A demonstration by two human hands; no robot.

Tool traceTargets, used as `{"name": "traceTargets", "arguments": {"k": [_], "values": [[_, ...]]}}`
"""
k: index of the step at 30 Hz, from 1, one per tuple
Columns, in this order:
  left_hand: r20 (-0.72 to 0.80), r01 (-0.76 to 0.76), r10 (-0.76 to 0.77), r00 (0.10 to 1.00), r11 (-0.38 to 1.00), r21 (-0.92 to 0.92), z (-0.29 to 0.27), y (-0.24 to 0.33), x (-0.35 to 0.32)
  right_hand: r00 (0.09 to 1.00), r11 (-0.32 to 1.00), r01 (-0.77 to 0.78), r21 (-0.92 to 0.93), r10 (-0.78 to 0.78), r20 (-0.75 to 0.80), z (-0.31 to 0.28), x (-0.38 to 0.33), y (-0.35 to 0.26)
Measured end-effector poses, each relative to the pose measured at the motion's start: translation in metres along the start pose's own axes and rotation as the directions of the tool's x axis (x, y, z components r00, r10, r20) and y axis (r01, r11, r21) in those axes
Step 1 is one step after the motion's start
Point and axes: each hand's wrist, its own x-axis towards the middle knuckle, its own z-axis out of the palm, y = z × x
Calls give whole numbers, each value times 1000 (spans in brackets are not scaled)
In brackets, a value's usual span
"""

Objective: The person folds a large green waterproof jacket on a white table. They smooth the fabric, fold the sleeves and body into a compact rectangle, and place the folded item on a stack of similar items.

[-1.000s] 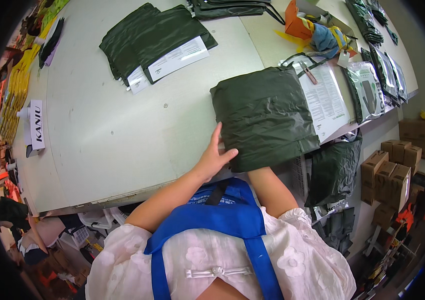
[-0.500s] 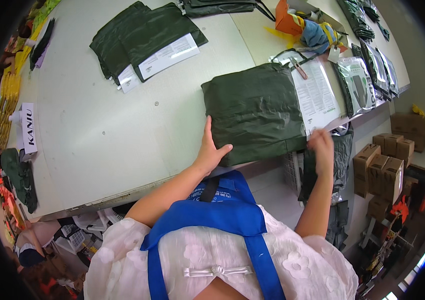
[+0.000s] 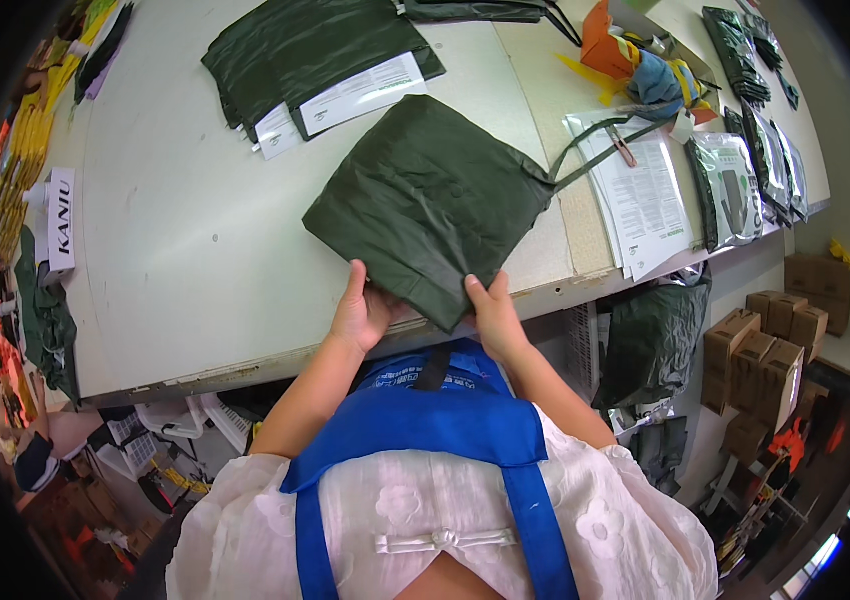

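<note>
A dark green folded bag (image 3: 430, 205) lies tilted on the white table (image 3: 185, 230), its near corner over the front edge. My left hand (image 3: 360, 310) grips that near edge from the left, thumb on top. My right hand (image 3: 493, 312) holds the same corner from the right. A green strap (image 3: 600, 150) runs from the bag's right corner toward the back right.
A stack of dark green bags with white paper sheets (image 3: 315, 55) lies at the back. Printed sheets (image 3: 640, 195) and clear packets (image 3: 730, 185) lie at the right. Orange, blue and yellow items (image 3: 640, 60) sit behind them. Cardboard boxes (image 3: 770, 350) stand on the floor at right.
The bag has been turned and pulled toward the table's middle and front edge. My right hand came up from beside the table and took hold of its near corner.
</note>
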Motion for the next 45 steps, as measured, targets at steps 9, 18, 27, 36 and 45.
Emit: {"name": "traceTargets", "arguments": {"k": [9,18,27,36,45], "values": [[-47,-211,218,975,969,128,-4,16,3,938,870,303,-389,-345,-39,-75,68,-135],[-81,-128,126,989,992,-12,-5,23,5,830,-271,305,-913,-394,394,-157,153,-134],[-89,-2,-2,996,999,-44,-5,16,-1,989,841,61,-537,21,145,-68,123,-139],[-128,-67,63,990,997,-26,-9,44,4,751,-268,503,-822,-335,569,-125,140,-125],[-171,-12,6,985,999,-34,-17,59,-5,761,358,575,-736,-565,319,-74,127,-146]]}}
